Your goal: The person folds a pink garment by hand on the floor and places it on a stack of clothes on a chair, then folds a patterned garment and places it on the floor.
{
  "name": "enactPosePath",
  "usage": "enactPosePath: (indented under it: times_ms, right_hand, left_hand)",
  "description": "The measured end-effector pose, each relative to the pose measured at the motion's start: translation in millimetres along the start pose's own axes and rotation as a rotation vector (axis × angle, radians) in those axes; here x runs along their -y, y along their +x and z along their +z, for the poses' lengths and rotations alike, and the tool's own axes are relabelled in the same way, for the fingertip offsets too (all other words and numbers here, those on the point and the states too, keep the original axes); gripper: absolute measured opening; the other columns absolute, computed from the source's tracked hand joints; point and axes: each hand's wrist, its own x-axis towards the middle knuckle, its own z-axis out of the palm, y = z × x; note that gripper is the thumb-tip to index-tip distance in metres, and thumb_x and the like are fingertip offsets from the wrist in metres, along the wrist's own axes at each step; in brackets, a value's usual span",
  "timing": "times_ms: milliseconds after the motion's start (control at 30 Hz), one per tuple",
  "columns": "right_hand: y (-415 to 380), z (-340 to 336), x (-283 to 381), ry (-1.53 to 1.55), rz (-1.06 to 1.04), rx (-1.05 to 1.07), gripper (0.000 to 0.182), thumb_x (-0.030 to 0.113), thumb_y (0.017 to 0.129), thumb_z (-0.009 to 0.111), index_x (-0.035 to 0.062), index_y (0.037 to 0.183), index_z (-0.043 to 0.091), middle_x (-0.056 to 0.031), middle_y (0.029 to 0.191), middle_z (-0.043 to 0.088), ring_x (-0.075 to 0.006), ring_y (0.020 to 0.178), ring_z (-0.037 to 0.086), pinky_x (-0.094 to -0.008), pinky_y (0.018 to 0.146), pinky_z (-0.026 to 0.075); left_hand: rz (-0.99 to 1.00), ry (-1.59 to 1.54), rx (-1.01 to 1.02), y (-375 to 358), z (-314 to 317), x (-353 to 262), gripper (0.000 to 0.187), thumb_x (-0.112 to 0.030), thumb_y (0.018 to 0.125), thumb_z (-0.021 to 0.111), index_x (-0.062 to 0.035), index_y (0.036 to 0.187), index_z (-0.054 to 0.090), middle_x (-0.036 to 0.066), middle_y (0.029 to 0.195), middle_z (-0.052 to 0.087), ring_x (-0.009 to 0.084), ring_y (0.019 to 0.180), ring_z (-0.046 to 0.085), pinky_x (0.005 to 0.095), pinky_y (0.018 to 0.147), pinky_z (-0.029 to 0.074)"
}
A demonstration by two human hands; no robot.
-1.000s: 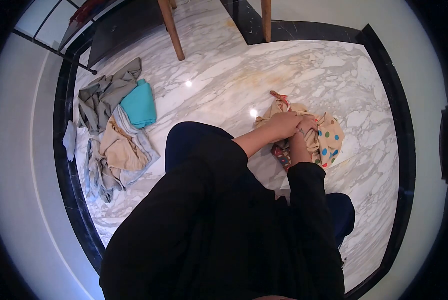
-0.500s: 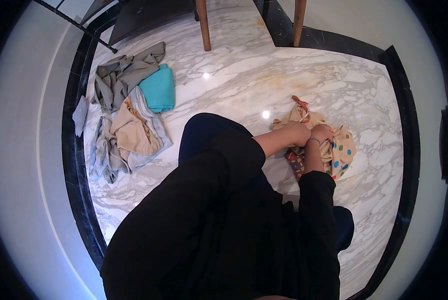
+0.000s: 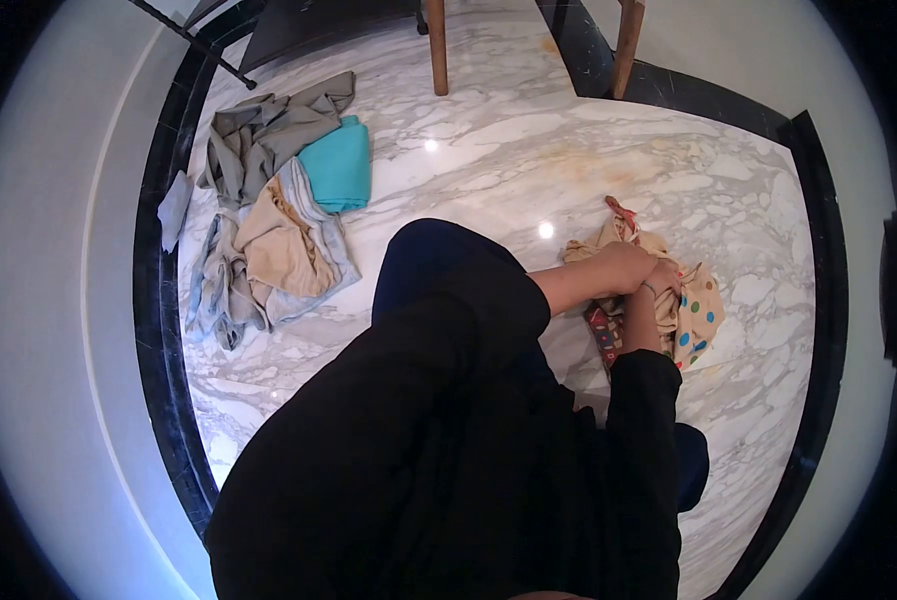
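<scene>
To my right on the marble floor lies a crumpled beige cloth (image 3: 700, 312) with blue, green and brown dots. A red tie or strip shows at its top, and a dark red patterned part lies at its lower left. My left hand (image 3: 629, 266) reaches across from the left and is closed at the middle of the cloth. Right beside it, my right hand (image 3: 665, 280), with a thin band at the wrist, is bent over the fabric with its fingers curled into it. The fingertips of both hands are mostly hidden.
At the left lies a pile of clothes: a grey garment (image 3: 258, 135), a folded teal cloth (image 3: 338, 168), a beige cloth (image 3: 283, 245) and light blue fabric (image 3: 213, 290). Wooden legs (image 3: 438, 50) stand at the back. Black skirting (image 3: 823, 300) borders the walls. My knees are between pile and cloth.
The whole view has shifted slightly, so everything sits a little further right. Both hands stay together on the dotted cloth, with hardly any change in their grip.
</scene>
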Motion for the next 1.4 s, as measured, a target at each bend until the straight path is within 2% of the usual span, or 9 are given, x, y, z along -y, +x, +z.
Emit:
enactPosePath:
  times_ms: [67, 367, 467, 733, 967, 1167, 1267, 1400]
  right_hand:
    - [-1, -1, -2, 0.011, -0.006, 0.007, 0.043, 0.024, 0.093, 0.039, -0.0104, 0.109, 0.059, -0.0241, 0.101, 0.058, -0.0481, 0.086, 0.062, -0.0615, 0.066, 0.049]
    - [12, 20, 9, 0.028, 0.027, -0.021, 0.044, 0.024, 0.092, 0.039, -0.0108, 0.110, 0.059, -0.0252, 0.102, 0.058, -0.0502, 0.088, 0.061, -0.0631, 0.066, 0.048]
    - [11, 17, 8, 0.025, 0.034, -0.017, 0.044, 0.024, 0.092, 0.039, -0.0110, 0.111, 0.059, -0.0257, 0.102, 0.058, -0.0507, 0.088, 0.061, -0.0637, 0.066, 0.048]
    - [4, -4, -1, 0.038, 0.025, 0.015, 0.045, 0.025, 0.091, 0.041, -0.0116, 0.112, 0.058, -0.0262, 0.102, 0.058, -0.0510, 0.089, 0.061, -0.0636, 0.068, 0.048]
    - [14, 25, 7, 0.111, -0.004, -0.044, 0.045, 0.025, 0.092, 0.039, -0.0111, 0.110, 0.059, -0.0260, 0.102, 0.059, -0.0501, 0.088, 0.061, -0.0622, 0.066, 0.048]
    - [2, 9, -1, 0.063, 0.010, -0.061, 0.044, 0.024, 0.091, 0.039, -0.0108, 0.110, 0.059, -0.0253, 0.102, 0.059, -0.0488, 0.088, 0.062, -0.0603, 0.066, 0.049]
    - [-2, 0, -5, 0.042, 0.006, -0.053, 0.044, 0.024, 0.091, 0.039, -0.0107, 0.109, 0.059, -0.0252, 0.101, 0.059, -0.0487, 0.088, 0.062, -0.0602, 0.066, 0.049]
    - [-10, -4, -9, 0.027, 0.001, -0.050, 0.044, 0.024, 0.091, 0.039, -0.0106, 0.109, 0.059, -0.0252, 0.101, 0.059, -0.0485, 0.088, 0.062, -0.0599, 0.066, 0.050]
  left_hand:
    - [-0.055, 0.033, 0.067, 0, -3, -2, 0.023, -0.013, 0.076, 0.060, -0.0013, 0.096, 0.065, 0.018, 0.091, 0.067, 0.0325, 0.089, 0.066, 0.0430, 0.073, 0.053]
    - [-0.084, 0.092, 0.123, -7, 2, -1, 0.023, -0.019, 0.076, 0.060, -0.0038, 0.091, 0.070, 0.017, 0.094, 0.069, 0.0301, 0.088, 0.068, 0.0417, 0.073, 0.054]
    - [-0.117, 0.156, 0.246, -7, 2, -3, 0.023, -0.019, 0.077, 0.060, -0.0084, 0.094, 0.072, 0.012, 0.096, 0.071, 0.0252, 0.090, 0.068, 0.0417, 0.071, 0.054]
    - [-0.219, 0.100, 0.124, -10, 13, -5, 0.023, -0.022, 0.077, 0.062, -0.0109, 0.094, 0.073, 0.009, 0.099, 0.071, 0.0238, 0.093, 0.067, 0.0415, 0.075, 0.051]
    - [-0.223, 0.109, 0.134, -13, 0, -13, 0.024, -0.022, 0.076, 0.064, -0.0108, 0.095, 0.073, 0.009, 0.099, 0.070, 0.0228, 0.093, 0.067, 0.0396, 0.075, 0.051]
    - [-0.097, 0.108, 0.152, -13, -12, -13, 0.027, -0.021, 0.073, 0.063, -0.0111, 0.097, 0.072, 0.012, 0.096, 0.070, 0.0257, 0.091, 0.067, 0.0385, 0.073, 0.053]
    - [-0.004, -0.018, 0.085, -12, -11, -10, 0.016, -0.019, 0.068, 0.064, -0.0118, 0.081, 0.069, 0.012, 0.083, 0.068, 0.0312, 0.082, 0.066, 0.0435, 0.068, 0.052]
    - [0.116, -0.127, -0.008, -9, -7, -9, 0.014, -0.018, 0.067, 0.063, -0.0116, 0.080, 0.066, 0.012, 0.081, 0.065, 0.0313, 0.081, 0.064, 0.0445, 0.067, 0.050]
